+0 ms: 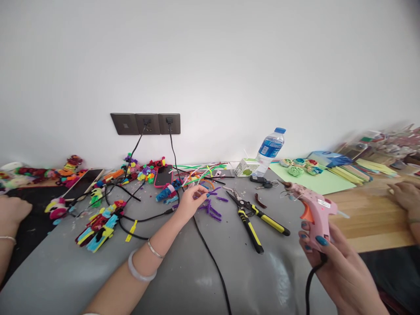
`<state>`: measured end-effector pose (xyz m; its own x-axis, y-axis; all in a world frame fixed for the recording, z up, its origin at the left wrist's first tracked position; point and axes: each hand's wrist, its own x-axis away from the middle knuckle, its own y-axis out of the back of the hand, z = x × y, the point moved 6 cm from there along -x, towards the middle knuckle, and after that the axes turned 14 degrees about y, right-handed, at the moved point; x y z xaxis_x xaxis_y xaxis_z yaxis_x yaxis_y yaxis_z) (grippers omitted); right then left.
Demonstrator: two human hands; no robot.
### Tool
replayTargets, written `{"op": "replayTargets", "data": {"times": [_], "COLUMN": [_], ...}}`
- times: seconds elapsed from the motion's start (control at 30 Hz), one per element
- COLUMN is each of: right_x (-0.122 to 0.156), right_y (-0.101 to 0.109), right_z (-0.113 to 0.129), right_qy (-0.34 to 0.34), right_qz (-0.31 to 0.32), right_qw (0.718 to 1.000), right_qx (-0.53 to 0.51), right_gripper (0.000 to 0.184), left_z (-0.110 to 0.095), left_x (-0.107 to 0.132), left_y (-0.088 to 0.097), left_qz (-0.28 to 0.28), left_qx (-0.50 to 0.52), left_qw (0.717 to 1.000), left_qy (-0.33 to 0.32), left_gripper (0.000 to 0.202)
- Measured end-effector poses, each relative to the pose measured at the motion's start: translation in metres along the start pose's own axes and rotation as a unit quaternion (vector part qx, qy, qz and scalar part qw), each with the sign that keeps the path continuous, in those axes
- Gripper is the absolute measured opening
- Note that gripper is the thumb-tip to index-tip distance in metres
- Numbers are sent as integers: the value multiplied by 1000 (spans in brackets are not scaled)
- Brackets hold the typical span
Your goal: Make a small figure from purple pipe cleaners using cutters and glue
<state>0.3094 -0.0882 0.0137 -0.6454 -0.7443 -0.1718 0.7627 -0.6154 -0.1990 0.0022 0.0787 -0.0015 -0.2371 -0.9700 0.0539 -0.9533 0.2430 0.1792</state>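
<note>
My right hand (341,258) is wrapped around the handle of a pink hot glue gun (317,208), held up at the right with its nozzle toward the left and a clear glue stick out of its back. Over the middle of the grey table, my left hand (192,202) is pinched closed at the tip of a short purple pipe cleaner piece (215,190). More purple pipe cleaner pieces (210,210) lie just below those fingertips. Long coloured pipe cleaners (210,173) are spread behind the hand. Yellow-black pliers (251,214) lie open between my two hands.
A water bottle (271,148) tilts behind a small white-green box (246,167) and car keys (264,181). Black cables run from the wall sockets (146,124) across the table. Pipe cleaner figures (100,227) and phones (163,176) lie left. Other people's hands (13,214) rest at both sides.
</note>
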Motion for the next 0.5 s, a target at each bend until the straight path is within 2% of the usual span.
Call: {"op": "replayTargets", "data": {"times": [0.1,0.23,0.37,0.43,0.5], "right_x": [12,31,41,46,53], "right_y": [-26,-55,-79,-90,-99], "right_z": [-4,-2,-3,-8,-18], "right_qy": [-18,-25,-15,-13,-11], "right_qz": [96,145,211,233,230], "right_qw": [992,977,968,964,968], "right_qx": [-84,-154,-139,-125,-104], "right_gripper": [52,56,39,42,47], "left_z": [1,1,0,0,-2], "left_x": [-1,-1,0,0,1], "left_y": [1,2,4,4,6], "left_qz": [1,-4,-12,-15,-21], "left_qx": [16,44,55,58,65], "left_qw": [1000,999,998,998,998], "left_qy": [4,2,-3,-5,-13], "left_gripper": [18,20,21,21,20]}}
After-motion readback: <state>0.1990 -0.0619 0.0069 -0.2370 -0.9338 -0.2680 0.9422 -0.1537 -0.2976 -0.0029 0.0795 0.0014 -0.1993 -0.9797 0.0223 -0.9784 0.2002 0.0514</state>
